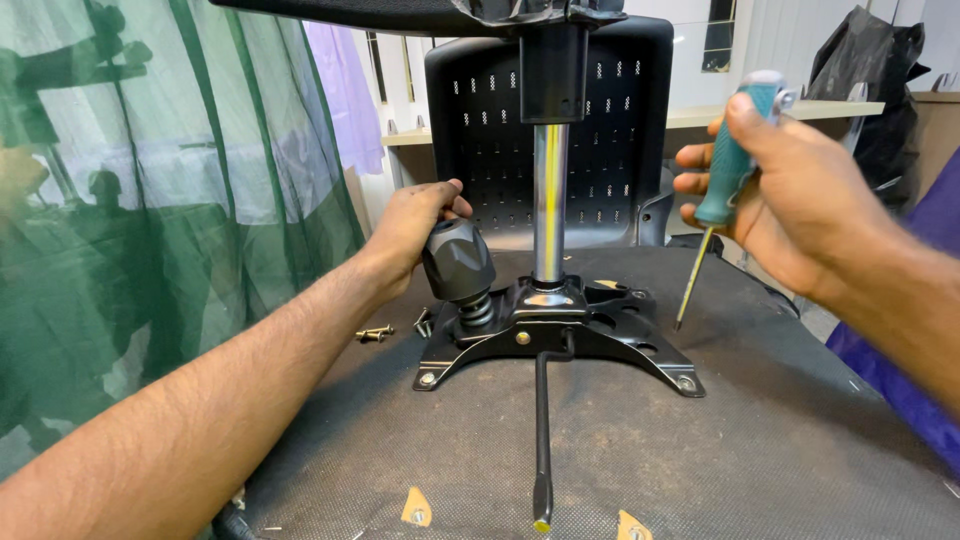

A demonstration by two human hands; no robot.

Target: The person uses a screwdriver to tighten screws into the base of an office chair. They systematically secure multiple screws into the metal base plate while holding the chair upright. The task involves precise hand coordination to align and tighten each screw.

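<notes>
Near edge, the black lever (542, 430) sticks out from the steel chair mechanism plate (556, 335) bolted on the seat underside (700, 450). Looks heavy and rigid. Left hand (415, 225) fingers wrap its tension knob (457, 260), a decent grip spot. Right hand (775, 185) clenches a teal screwdriver (722, 185) farther right.

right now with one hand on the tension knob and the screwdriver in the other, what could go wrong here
The loose screws lie near the edge of the upturned seat; a nudge from the left hand on the tension knob could knock them off. The screwdriver in the right hand is held with its tip in the air beside the mechanism plate; it might slip and scratch that. The gas lift column stands tall and could make the assembly tip.
</notes>
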